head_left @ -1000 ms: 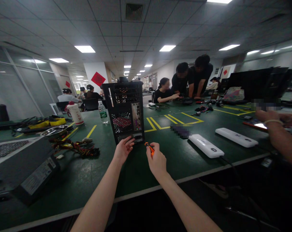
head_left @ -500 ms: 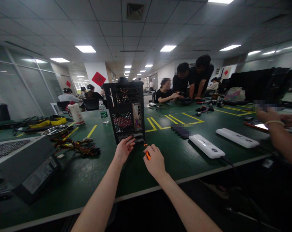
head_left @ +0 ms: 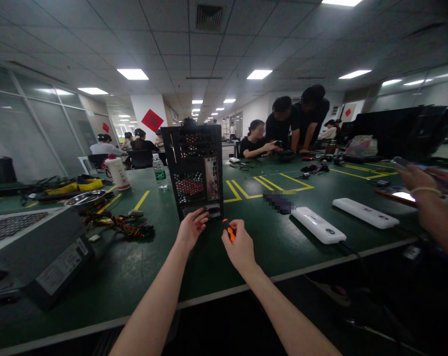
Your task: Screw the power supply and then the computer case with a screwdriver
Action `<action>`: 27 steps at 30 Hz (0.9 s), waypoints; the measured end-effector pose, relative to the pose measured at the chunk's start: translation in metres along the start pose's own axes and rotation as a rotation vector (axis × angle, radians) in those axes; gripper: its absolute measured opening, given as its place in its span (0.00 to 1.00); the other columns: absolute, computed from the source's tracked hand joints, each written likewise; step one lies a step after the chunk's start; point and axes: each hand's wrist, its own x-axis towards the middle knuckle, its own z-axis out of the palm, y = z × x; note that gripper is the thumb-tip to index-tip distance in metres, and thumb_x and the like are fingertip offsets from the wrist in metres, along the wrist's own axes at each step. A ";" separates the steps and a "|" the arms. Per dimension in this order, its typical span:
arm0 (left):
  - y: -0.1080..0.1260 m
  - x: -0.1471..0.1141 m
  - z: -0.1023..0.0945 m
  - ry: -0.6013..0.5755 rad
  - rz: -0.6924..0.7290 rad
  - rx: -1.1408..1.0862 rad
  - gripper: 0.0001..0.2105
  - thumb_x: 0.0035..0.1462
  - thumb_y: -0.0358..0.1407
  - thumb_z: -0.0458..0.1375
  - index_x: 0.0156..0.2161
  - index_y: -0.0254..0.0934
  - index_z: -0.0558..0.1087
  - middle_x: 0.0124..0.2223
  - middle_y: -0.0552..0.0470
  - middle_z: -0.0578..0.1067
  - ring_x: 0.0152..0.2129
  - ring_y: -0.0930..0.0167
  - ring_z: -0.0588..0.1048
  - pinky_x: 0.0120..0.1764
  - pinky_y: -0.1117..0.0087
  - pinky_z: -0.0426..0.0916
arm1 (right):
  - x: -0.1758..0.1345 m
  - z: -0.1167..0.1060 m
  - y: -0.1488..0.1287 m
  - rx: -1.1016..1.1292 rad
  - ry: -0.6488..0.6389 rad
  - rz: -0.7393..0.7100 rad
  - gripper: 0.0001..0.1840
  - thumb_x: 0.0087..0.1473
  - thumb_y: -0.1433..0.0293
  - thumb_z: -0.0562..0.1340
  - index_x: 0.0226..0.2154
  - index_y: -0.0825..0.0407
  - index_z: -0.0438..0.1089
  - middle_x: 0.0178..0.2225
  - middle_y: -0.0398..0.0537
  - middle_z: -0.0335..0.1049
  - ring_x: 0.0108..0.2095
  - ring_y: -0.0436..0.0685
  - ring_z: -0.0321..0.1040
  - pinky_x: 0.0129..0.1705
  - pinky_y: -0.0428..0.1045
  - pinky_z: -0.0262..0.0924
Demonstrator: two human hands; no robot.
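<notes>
A black computer case (head_left: 193, 163) stands upright on the green table, its rear side with vents and ports facing me. My left hand (head_left: 191, 228) is at the lower left of that rear side, fingers apart and fingertips against or just before the power supply area (head_left: 211, 209); I cannot tell whether they touch. Closed around an orange and black screwdriver (head_left: 229, 230), my right hand (head_left: 240, 245) is at the case's lower right corner. The tool's handle tilts up and left toward that corner, and its tip is too dark to make out.
A grey power supply (head_left: 57, 262) lies at the left, near bundled cables (head_left: 116, 225) and a metal bowl (head_left: 84, 198). A bottle (head_left: 159, 173) and a white flask (head_left: 117, 173) stand behind. Two white power banks (head_left: 318, 226) lie right. Another person's hand (head_left: 419, 180) holds a phone.
The screwdriver's handle has turned and shifted slightly in my right hand, showing more of its orange and black grip. My left hand stays nearly where it was.
</notes>
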 end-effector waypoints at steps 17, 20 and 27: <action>0.000 0.000 0.000 0.002 -0.006 -0.001 0.17 0.52 0.34 0.48 0.47 0.29 0.64 0.46 0.38 0.70 0.24 0.76 0.72 0.25 0.77 0.66 | 0.001 0.001 0.006 -0.010 0.012 0.016 0.07 0.47 0.72 0.52 0.33 0.49 0.56 0.30 0.43 0.64 0.29 0.53 0.65 0.29 0.47 0.56; 0.000 -0.001 0.001 -0.002 -0.006 -0.004 0.17 0.52 0.34 0.48 0.47 0.29 0.64 0.46 0.38 0.70 0.24 0.76 0.72 0.25 0.76 0.66 | 0.001 0.002 0.007 0.006 0.040 0.011 0.08 0.46 0.74 0.53 0.33 0.50 0.57 0.31 0.44 0.62 0.30 0.53 0.65 0.30 0.48 0.58; -0.001 0.001 -0.001 -0.004 -0.004 -0.006 0.17 0.52 0.35 0.48 0.46 0.30 0.64 0.46 0.38 0.70 0.25 0.75 0.72 0.25 0.76 0.66 | 0.003 -0.003 0.001 0.059 0.074 -0.090 0.04 0.51 0.71 0.52 0.29 0.51 0.60 0.34 0.46 0.59 0.33 0.52 0.63 0.36 0.47 0.59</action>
